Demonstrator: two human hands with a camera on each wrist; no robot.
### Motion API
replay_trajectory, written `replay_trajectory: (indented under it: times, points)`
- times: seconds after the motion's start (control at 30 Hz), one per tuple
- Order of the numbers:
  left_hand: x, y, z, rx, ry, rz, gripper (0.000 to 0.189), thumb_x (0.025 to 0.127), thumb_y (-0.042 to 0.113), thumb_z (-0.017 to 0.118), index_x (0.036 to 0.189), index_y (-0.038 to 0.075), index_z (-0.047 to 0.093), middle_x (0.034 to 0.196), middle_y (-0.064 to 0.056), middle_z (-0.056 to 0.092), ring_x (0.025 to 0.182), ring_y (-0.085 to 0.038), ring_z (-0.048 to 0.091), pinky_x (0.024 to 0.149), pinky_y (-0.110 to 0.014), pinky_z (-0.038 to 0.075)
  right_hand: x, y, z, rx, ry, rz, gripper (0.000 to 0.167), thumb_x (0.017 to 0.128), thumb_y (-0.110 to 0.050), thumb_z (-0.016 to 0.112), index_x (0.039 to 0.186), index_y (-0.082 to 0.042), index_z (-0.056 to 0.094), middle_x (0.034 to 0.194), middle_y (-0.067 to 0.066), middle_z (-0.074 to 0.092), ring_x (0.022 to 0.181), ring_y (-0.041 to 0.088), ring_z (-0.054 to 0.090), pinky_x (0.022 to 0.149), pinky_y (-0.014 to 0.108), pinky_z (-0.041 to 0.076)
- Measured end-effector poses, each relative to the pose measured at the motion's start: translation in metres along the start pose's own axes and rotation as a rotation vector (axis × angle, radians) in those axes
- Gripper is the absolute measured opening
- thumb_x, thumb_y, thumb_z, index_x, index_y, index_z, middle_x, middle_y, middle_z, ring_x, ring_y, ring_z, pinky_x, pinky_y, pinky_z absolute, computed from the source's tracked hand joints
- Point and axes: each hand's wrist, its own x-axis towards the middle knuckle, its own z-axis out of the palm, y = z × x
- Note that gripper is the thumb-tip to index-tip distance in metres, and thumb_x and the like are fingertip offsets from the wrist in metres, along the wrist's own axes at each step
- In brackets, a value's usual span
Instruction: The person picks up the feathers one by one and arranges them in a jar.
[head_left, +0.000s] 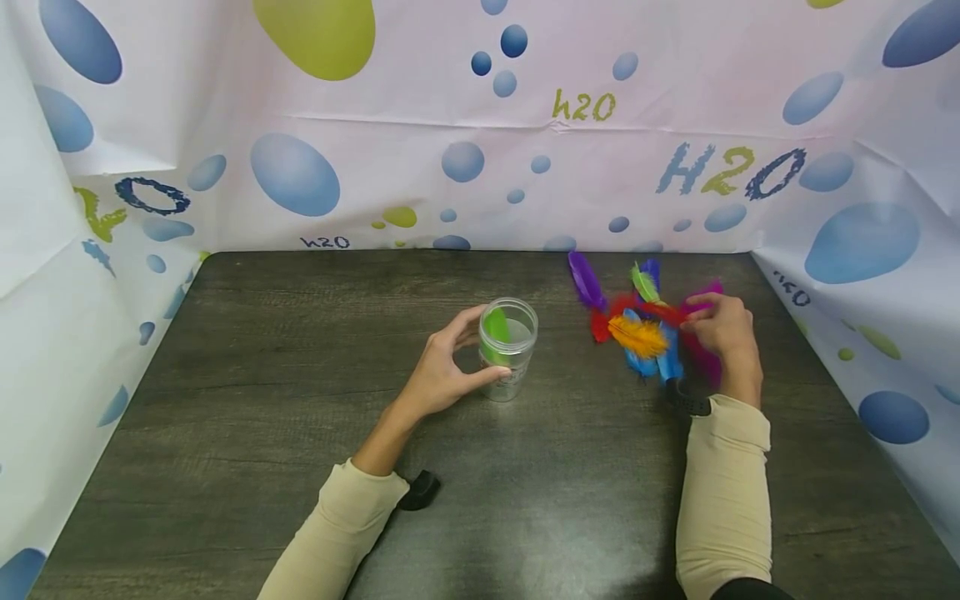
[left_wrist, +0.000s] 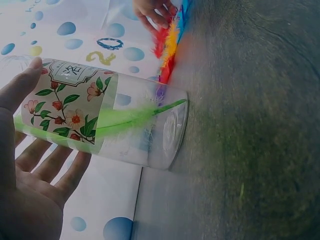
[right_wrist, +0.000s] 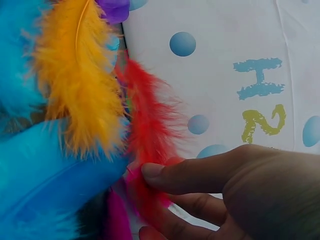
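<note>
A clear jar (head_left: 516, 379) with a flowered label (left_wrist: 67, 102) stands upright on the table. My left hand (head_left: 442, 371) holds it from the left, the thumb on the near side and the fingers around the far side. Inside the jar leans a bright green feather (left_wrist: 125, 120), its quill tip near the bottom. Over at the right, my right hand (head_left: 726, 333) pinches a red feather (right_wrist: 152, 120) between thumb and fingers, at the edge of a loose feather pile. An orange feather (head_left: 637, 336) and blue feathers (head_left: 670, 354) lie just left of that hand.
A purple feather (head_left: 587, 282) lies at the pile's back left, and a light green feather (head_left: 645, 285) at its back. Magenta feathers (head_left: 703, 360) are partly under the right hand. A dotted white sheet (head_left: 405, 150) rises behind the dark table (head_left: 300, 350) and along both sides.
</note>
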Motion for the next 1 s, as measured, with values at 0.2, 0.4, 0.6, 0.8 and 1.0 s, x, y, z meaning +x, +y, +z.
replay_trajectory:
  times: [0.2, 0.4, 0.6, 0.8, 1.0]
  points:
    - [0.0, 0.0, 0.0, 0.003, -0.001, -0.01, 0.081, 0.078, -0.003, 0.089, 0.148, -0.003, 0.048, 0.137, -0.021, 0.063, 0.127, -0.034, 0.062, 0.103, -0.037, 0.055, 0.0, -0.005, 0.0, 0.04, 0.027, -0.017, 0.042, 0.103, -0.005, 0.061, 0.142, 0.009, 0.054, 0.126, 0.034, 0.064, 0.113, 0.048, 0.057, 0.1, 0.058, 0.049]
    - [0.001, 0.001, 0.0, 0.003, -0.003, -0.015, 0.081, 0.079, -0.003, 0.089, 0.148, -0.003, 0.048, 0.137, -0.021, 0.063, 0.127, -0.034, 0.062, 0.103, -0.037, 0.055, -0.001, -0.007, 0.002, 0.121, 0.111, -0.058, 0.042, 0.104, -0.004, 0.059, 0.144, 0.006, 0.055, 0.131, 0.03, 0.065, 0.122, 0.047, 0.061, 0.109, 0.058, 0.046]
    - [0.001, 0.002, 0.0, -0.001, -0.006, -0.023, 0.081, 0.079, -0.003, 0.088, 0.149, -0.003, 0.047, 0.138, -0.022, 0.062, 0.129, -0.034, 0.061, 0.104, -0.037, 0.054, 0.0, -0.012, 0.003, 0.148, 0.272, -0.054, 0.05, 0.101, -0.009, 0.067, 0.15, -0.008, 0.055, 0.139, 0.017, 0.065, 0.118, 0.033, 0.067, 0.097, 0.043, 0.057]
    - [0.0, 0.002, 0.0, -0.008, -0.007, -0.031, 0.081, 0.079, -0.002, 0.088, 0.149, -0.003, 0.047, 0.138, -0.021, 0.062, 0.129, -0.033, 0.061, 0.104, -0.036, 0.054, 0.001, -0.015, 0.005, 0.239, 0.355, -0.057, 0.049, 0.097, -0.013, 0.074, 0.144, -0.008, 0.061, 0.102, -0.003, 0.069, 0.078, -0.006, 0.054, 0.075, 0.014, 0.055]
    - [0.0, 0.002, -0.001, -0.007, -0.004, -0.026, 0.081, 0.079, -0.003, 0.088, 0.149, -0.002, 0.047, 0.138, -0.021, 0.062, 0.128, -0.033, 0.061, 0.104, -0.037, 0.054, 0.003, -0.018, 0.006, 0.396, 0.332, -0.06, 0.043, 0.098, -0.01, 0.073, 0.139, -0.003, 0.064, 0.097, -0.008, 0.073, 0.077, -0.007, 0.06, 0.07, 0.007, 0.052]
